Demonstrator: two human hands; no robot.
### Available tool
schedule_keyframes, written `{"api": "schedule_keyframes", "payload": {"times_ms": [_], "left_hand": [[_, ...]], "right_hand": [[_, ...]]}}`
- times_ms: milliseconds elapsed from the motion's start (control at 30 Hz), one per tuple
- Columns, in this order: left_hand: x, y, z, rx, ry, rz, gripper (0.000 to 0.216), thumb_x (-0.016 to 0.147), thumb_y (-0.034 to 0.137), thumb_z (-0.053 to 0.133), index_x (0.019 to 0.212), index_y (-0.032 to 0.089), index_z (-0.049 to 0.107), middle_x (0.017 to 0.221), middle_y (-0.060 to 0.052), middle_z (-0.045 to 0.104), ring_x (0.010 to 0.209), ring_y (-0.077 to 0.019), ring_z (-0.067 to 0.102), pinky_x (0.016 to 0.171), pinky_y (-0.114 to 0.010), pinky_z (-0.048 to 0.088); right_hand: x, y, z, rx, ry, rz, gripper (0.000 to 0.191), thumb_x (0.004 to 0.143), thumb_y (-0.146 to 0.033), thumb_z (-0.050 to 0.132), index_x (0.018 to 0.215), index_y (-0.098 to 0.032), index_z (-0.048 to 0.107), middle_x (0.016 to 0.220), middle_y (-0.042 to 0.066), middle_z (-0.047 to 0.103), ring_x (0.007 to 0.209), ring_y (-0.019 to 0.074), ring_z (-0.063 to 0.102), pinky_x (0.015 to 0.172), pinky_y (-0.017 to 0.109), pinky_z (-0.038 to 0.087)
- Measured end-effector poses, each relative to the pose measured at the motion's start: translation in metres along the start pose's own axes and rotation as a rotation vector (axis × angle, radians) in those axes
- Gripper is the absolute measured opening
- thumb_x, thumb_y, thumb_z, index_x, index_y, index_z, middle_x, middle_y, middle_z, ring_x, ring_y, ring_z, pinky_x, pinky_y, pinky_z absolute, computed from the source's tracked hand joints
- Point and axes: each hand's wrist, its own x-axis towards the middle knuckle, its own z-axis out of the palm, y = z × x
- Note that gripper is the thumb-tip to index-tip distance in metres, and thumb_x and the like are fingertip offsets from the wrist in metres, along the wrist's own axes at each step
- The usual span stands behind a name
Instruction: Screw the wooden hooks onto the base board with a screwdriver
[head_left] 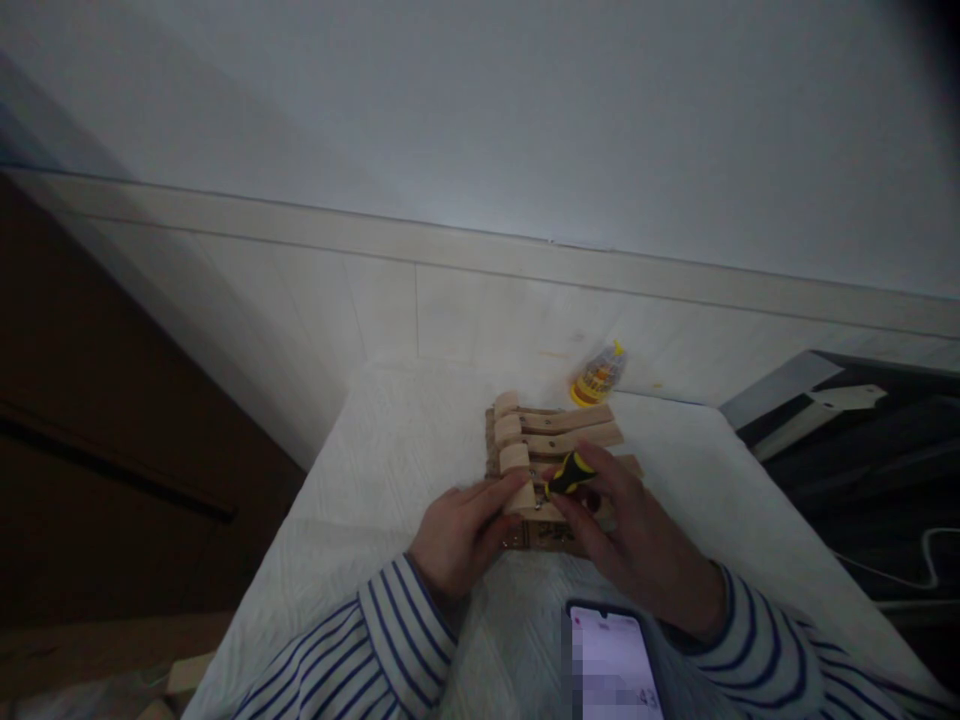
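Note:
My right hand (637, 530) grips a short black-and-yellow screwdriver (571, 474), its tip down at a screw in the nearest wooden piece. My left hand (465, 530) is closed on the left end of that wooden piece (517, 496), fingers over its top and thumb at the near side. Several similar pale wooden pieces (570, 420), each with a rounded left end and small dark screws or holes, lie in a row beyond it. Under them is a brown board (540, 535) with dark print. My right fingers hide part of the nearest pieces.
A small clear bottle with a yellow cap and label (596, 376) stands behind the wooden pieces, near the wall (465, 300). A lit phone (611, 660) lies close to me on the white-covered table (330, 500). To the right are dark items and a white cable (930, 560).

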Motion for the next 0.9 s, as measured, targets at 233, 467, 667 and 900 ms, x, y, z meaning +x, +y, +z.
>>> {"api": "schedule_keyframes", "payload": {"times_ms": [233, 467, 667, 900], "left_hand": [[-0.0003, 0.0001, 0.0006, 0.005, -0.005, -0.011, 0.043, 0.085, 0.023, 0.045, 0.127, 0.023, 0.035, 0.12, -0.005, 0.053, 0.104, -0.0166, 0.054, 0.083, -0.032, 0.046], [0.0009, 0.0013, -0.0005, 0.004, -0.015, 0.0, 0.044, 0.085, 0.022, 0.046, 0.127, 0.023, 0.034, 0.121, -0.006, 0.053, 0.104, -0.017, 0.054, 0.083, -0.034, 0.046], [0.0004, 0.0025, -0.0012, -0.013, -0.025, -0.01, 0.046, 0.084, 0.019, 0.046, 0.128, 0.024, 0.033, 0.122, -0.005, 0.052, 0.104, -0.0165, 0.053, 0.084, -0.034, 0.045], [-0.0011, 0.0019, -0.0019, -0.001, -0.027, -0.014, 0.045, 0.084, 0.021, 0.046, 0.128, 0.023, 0.033, 0.121, -0.005, 0.052, 0.102, -0.0172, 0.054, 0.083, -0.034, 0.045]], "right_hand": [[-0.0021, 0.0022, 0.0062, 0.044, 0.019, 0.073, 0.051, 0.082, -0.023, 0.05, 0.126, -0.024, 0.025, 0.091, 0.007, 0.059, 0.071, 0.0188, 0.062, 0.059, 0.033, 0.053], [0.0017, 0.0009, 0.0079, -0.006, 0.094, 0.098, 0.05, 0.081, -0.028, 0.051, 0.125, -0.025, 0.027, 0.094, 0.007, 0.057, 0.07, 0.0189, 0.062, 0.055, 0.033, 0.052], [0.0023, -0.0016, 0.0073, -0.014, 0.072, 0.104, 0.053, 0.079, -0.027, 0.053, 0.125, -0.022, 0.026, 0.094, 0.009, 0.059, 0.072, 0.0196, 0.061, 0.06, 0.035, 0.051], [0.0016, -0.007, 0.0019, 0.035, 0.009, -0.011, 0.058, 0.082, -0.016, 0.047, 0.131, -0.021, 0.018, 0.101, 0.011, 0.06, 0.074, 0.0189, 0.06, 0.062, 0.035, 0.051]]}}
